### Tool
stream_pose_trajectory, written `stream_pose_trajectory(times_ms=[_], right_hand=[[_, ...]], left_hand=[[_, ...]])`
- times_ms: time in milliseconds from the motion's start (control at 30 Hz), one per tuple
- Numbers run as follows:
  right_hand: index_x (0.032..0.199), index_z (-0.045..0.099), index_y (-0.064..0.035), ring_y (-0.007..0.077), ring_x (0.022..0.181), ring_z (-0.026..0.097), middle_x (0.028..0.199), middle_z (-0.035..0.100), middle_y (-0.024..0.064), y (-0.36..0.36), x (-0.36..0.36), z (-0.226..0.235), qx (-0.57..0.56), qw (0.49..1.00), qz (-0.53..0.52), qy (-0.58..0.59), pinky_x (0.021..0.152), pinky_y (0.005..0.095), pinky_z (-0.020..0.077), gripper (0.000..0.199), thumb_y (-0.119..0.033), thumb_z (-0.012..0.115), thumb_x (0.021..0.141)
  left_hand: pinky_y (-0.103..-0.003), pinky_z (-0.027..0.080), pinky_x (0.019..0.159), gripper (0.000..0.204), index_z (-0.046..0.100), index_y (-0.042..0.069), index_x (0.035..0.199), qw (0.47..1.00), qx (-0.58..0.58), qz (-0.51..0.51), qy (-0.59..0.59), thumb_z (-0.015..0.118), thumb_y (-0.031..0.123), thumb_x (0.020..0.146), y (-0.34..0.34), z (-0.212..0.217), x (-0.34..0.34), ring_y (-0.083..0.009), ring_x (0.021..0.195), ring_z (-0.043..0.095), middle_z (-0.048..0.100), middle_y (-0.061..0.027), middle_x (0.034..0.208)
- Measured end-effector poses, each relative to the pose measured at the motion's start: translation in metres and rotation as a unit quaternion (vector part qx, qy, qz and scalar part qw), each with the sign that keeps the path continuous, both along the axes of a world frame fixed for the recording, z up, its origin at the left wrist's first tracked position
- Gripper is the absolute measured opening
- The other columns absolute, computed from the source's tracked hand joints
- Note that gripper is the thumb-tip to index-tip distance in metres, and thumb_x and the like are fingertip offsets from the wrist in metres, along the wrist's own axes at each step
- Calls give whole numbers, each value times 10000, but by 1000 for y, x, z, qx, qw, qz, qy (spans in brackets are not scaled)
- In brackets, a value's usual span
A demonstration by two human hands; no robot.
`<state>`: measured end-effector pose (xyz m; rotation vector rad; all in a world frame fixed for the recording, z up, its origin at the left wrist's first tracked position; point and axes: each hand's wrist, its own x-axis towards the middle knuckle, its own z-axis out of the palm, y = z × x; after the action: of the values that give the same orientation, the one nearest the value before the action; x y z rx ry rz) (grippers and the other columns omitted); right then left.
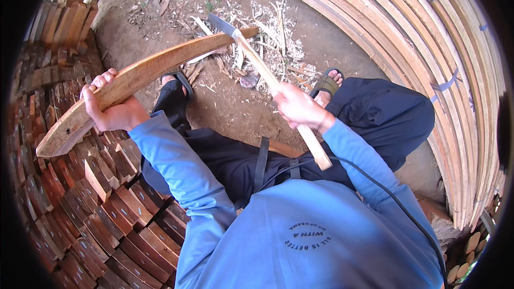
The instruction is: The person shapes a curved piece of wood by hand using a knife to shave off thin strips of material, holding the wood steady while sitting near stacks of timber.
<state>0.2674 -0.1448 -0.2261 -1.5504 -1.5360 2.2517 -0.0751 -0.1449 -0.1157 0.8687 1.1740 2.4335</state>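
Observation:
My left hand (110, 108) grips a long curved wooden board (144, 75) near its lower left end; the board slants up to the right toward the ground ahead. A wooden-handled adze (267, 80) is held in my right hand (297, 108), fingers wrapped around the middle of the handle. Its metal head (220, 24) rests at the board's far tip. I sit with dark trousers and sandalled feet (327, 83) on either side of the work.
Wood chips and shavings (267, 37) litter the dirt floor ahead. Stacked reddish wood blocks (96, 203) fill the left side. A tall stack of curved pale wooden strips (428, 48) lines the right. A black cable (385, 192) runs over my right sleeve.

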Motion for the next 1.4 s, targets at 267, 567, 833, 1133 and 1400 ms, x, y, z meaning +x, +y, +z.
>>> stream_pose_trajectory(times_ms=[267, 567, 833, 1133, 1400], right_hand=[[989, 442, -91, 76, 420, 401, 623, 413, -31, -1, 40, 38, -88, 996, -14, -10, 342, 256, 378, 125, -186, 397, 1056], [969, 446, -68, 86, 445, 457, 683, 498, 10, 27, -17, 8, 2, 1000, 7, -5, 377, 244, 422, 166, -211, 415, 1046], [1023, 482, -60, 104, 469, 524, 657, 508, 10, 0, 32, 25, -70, 995, 50, -59, 391, 281, 479, 162, -198, 398, 1041], [1031, 488, -11, 161, 443, 574, 703, 556, 88, 25, -20, 5, 21, 999, -10, -24, 396, 327, 504, 198, -198, 425, 1023], [1034, 440, -37, 129, 424, 521, 664, 497, 28, -24, 35, 23, -42, 999, -10, -2, 345, 299, 451, 149, -185, 422, 1039]], left_hand=[[-446, 471, 816, 208, 538, 88, 859, 1000, 6, 20, -10, 622, 279, 858, -14, -7, -13, -223, 726, 534, 518, -72, 740], [-416, 457, 775, 187, 518, 101, 861, 1000, -1, -16, 16, 623, 255, 874, 4, 3, 8, -213, 719, 513, 512, -69, 746], [-446, 467, 813, 207, 528, 77, 856, 1000, 6, 16, -10, 627, 259, 851, -10, -1, -3, -225, 726, 520, 507, -81, 751], [-441, 459, 802, 211, 525, 83, 867, 1000, -4, 0, 15, 633, 264, 853, 6, 8, 20, -217, 732, 507, 495, -75, 750], [-437, 458, 799, 214, 537, 84, 867, 1000, 10, 4, -2, 640, 271, 849, -6, -2, 0, -220, 727, 518, 497, -70, 733]])
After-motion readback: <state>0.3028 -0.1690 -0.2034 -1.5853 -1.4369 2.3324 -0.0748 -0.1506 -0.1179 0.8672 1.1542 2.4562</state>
